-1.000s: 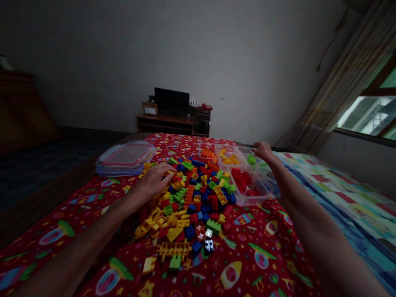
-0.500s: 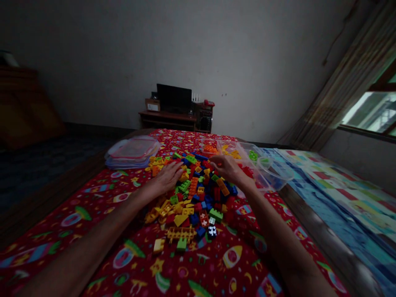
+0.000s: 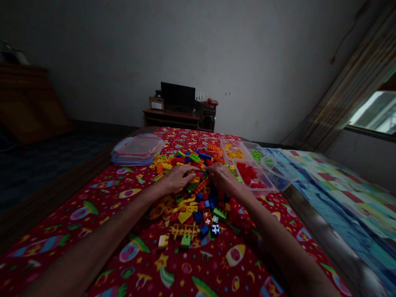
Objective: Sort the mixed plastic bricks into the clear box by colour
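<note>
A heap of coloured toy bricks (image 3: 192,202) lies on a red patterned bedsheet (image 3: 93,214). My left hand (image 3: 177,178) rests palm down on the heap's far left side, fingers spread over the bricks. My right hand (image 3: 223,177) lies on the heap's far right side, fingers curled among the bricks; whether it holds one is hidden. Clear plastic tubs (image 3: 268,178) with sorted red, yellow, green and orange bricks stand just right of my right hand.
A stack of clear lids (image 3: 137,149) sits at the far left of the sheet. A second bed with a pale patchwork cover (image 3: 340,185) lies to the right. A low wooden stand with a dark screen (image 3: 177,97) is against the far wall.
My right hand came back from the tubs to the brick heap and moved closer to my left hand. My left hand shifted slightly rightward over the bricks. The view tilted down a little.
</note>
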`<action>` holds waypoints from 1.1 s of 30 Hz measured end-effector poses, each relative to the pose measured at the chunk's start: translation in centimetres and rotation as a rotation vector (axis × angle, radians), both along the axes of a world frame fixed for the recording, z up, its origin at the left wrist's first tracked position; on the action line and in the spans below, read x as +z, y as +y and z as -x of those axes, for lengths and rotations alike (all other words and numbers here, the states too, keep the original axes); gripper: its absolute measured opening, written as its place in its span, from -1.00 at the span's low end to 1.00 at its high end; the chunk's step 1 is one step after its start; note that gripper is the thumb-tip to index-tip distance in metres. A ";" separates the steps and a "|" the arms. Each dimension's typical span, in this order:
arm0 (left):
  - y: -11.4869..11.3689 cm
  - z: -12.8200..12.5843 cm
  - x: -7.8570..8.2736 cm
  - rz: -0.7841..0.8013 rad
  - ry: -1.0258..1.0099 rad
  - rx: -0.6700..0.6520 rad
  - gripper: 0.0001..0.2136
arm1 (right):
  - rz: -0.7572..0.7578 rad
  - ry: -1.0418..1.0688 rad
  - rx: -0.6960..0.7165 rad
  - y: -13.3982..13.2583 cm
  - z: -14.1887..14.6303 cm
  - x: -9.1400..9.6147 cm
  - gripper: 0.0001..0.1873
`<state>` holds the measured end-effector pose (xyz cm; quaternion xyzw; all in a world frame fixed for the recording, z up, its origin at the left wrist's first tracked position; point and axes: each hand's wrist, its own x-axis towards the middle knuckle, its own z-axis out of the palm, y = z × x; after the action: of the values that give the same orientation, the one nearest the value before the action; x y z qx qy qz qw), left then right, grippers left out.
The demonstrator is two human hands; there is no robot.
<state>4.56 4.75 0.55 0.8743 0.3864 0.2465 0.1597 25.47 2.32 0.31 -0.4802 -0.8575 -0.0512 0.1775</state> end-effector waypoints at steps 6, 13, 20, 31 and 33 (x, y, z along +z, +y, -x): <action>0.5 0.1 -0.2 0.036 -0.079 0.004 -0.64 | 0.009 0.016 0.048 -1.3 1.1 0.7 -0.72; 0.8 0.2 -0.6 0.108 -0.023 0.012 -0.66 | 0.169 -0.059 0.056 -1.7 1.6 1.2 -0.64; 0.0 0.5 0.4 0.011 0.228 0.071 -0.69 | 0.247 -0.129 -0.012 -3.2 1.1 2.9 -0.79; 0.0 0.7 0.7 -0.025 0.091 0.083 -0.74 | 0.165 0.080 0.007 -2.6 0.1 2.9 -0.76; 0.1 0.8 0.8 0.036 -0.011 0.065 -0.72 | 0.163 0.089 0.013 -2.8 0.0 3.1 -0.77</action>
<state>3.80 4.84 1.32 0.8568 0.4182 0.2494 0.1696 25.47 -0.52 3.38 -0.4893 -0.8531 0.0414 0.1762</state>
